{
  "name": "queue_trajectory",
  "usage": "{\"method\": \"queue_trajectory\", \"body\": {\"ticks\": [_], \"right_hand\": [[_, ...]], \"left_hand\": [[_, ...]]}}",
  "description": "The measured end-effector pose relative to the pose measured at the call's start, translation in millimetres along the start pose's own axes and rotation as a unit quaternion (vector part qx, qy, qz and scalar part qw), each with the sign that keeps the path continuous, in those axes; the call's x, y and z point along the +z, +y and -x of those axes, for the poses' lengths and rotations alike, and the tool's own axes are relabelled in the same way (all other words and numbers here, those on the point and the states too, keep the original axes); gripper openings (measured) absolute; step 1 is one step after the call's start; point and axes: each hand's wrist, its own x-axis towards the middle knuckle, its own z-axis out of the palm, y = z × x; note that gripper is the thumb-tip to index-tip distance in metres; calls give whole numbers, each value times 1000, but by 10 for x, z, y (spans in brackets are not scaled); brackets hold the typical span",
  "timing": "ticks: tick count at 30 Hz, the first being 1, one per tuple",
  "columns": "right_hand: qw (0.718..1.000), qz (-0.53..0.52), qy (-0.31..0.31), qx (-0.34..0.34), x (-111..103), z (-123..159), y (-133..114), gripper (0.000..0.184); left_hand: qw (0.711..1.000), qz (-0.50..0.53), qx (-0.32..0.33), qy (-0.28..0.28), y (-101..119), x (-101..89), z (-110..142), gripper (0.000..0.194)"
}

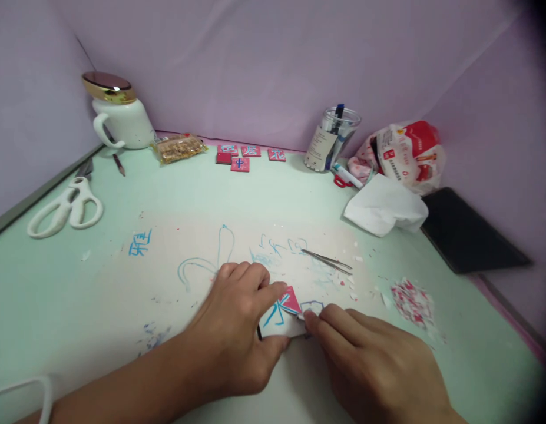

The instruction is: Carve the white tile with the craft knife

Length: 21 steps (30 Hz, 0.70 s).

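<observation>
Pressing a small square tile (279, 315) against the pale green desk (43, 294), the left hand (237, 330) closes around the tile's left edge with thumb and fingers, while the right hand (379, 365) pinches a thin peeling piece (312, 307) at its right corner. Tweezers (328, 261) lie just beyond the hands, paper scraps (412, 301) to the right, and white scissors (65, 207), a white mug (120, 115), more red tiles (246, 156) and a pen cup (331, 138) stand well apart toward the far wall
</observation>
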Motion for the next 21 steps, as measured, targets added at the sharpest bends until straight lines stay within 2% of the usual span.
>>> {"method": "queue_trajectory", "body": {"ticks": [21], "right_hand": [[998,-55,22,3,174,228,79,24]], "left_hand": [[1000,-4,2,2,-9,-2,-2,35]]}}
